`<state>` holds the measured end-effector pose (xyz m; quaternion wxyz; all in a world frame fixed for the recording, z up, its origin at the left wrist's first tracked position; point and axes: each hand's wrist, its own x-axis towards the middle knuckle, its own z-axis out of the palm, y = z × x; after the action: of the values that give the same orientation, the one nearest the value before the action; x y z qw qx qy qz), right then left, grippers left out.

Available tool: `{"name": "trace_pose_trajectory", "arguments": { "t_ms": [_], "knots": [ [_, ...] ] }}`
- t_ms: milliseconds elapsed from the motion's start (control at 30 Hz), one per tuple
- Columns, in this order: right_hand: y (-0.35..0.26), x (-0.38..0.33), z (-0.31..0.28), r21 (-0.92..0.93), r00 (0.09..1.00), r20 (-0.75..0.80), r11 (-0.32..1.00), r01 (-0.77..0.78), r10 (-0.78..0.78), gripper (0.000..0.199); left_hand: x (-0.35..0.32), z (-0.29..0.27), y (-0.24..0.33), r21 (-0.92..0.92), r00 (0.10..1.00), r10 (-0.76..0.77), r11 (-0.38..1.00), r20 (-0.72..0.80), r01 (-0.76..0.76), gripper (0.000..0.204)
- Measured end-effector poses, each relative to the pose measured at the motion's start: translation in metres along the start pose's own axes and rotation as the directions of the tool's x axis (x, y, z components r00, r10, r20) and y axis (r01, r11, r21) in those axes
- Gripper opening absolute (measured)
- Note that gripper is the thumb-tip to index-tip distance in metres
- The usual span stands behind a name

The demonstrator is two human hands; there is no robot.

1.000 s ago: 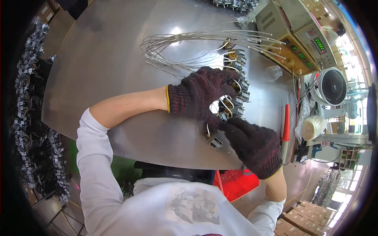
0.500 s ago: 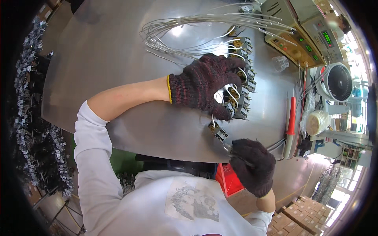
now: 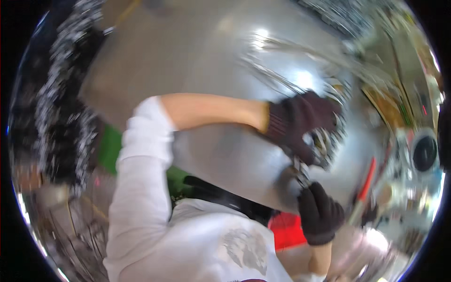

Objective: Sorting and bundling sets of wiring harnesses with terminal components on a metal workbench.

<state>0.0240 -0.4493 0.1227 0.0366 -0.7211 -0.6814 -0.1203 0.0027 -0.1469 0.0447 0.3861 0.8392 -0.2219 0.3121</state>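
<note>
My left hand (image 3: 307, 122), in a dark knitted glove, reaches over a row of small metal connector-like parts (image 3: 324, 145) with pale wires. Its thumb and fingers are apart, and parts show in the gap between them. Just below the thumb lies one small metal part (image 3: 300, 175), blurred. Against it are the fingertips of my right hand (image 3: 320, 214), also dark-gloved and closed; what they grip is hidden by the fingers and smeared. A bundle of thin light-grey wires (image 3: 277, 77) trails across the table behind my left hand.
The bare metal table (image 3: 188, 61) extends left. A red-handled tool (image 3: 369, 181) lies at its right side. Boxy instruments (image 3: 387, 103) and a round dark fan-like thing (image 3: 425, 152) stand right. A red bin (image 3: 285, 230) is below the near edge.
The whole view has shifted and blurred, so table and hands sit farther right. My right hand has come closer to my left hand and the single metal part.
</note>
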Motion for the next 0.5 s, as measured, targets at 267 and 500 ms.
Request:
{"name": "trace_pose_trajectory", "arguments": {
  "t_ms": [267, 500],
  "knots": [
    [0.031, -0.03, 0.005, 0.021, 0.994, 0.097, 0.998, 0.055, -0.057, 0.031, 0.019, 0.02, -0.005, 0.237, 0.983, -0.036, 0.971, 0.18, -0.007, 0.084],
    [0.089, -0.04, 0.028, 0.367, 0.959, 0.282, 0.922, -0.128, 0.021, 0.038, 0.032, 0.017, -0.042, 0.189, 0.97, 0.127, 0.968, 0.208, -0.168, 0.106]
  ]
}}
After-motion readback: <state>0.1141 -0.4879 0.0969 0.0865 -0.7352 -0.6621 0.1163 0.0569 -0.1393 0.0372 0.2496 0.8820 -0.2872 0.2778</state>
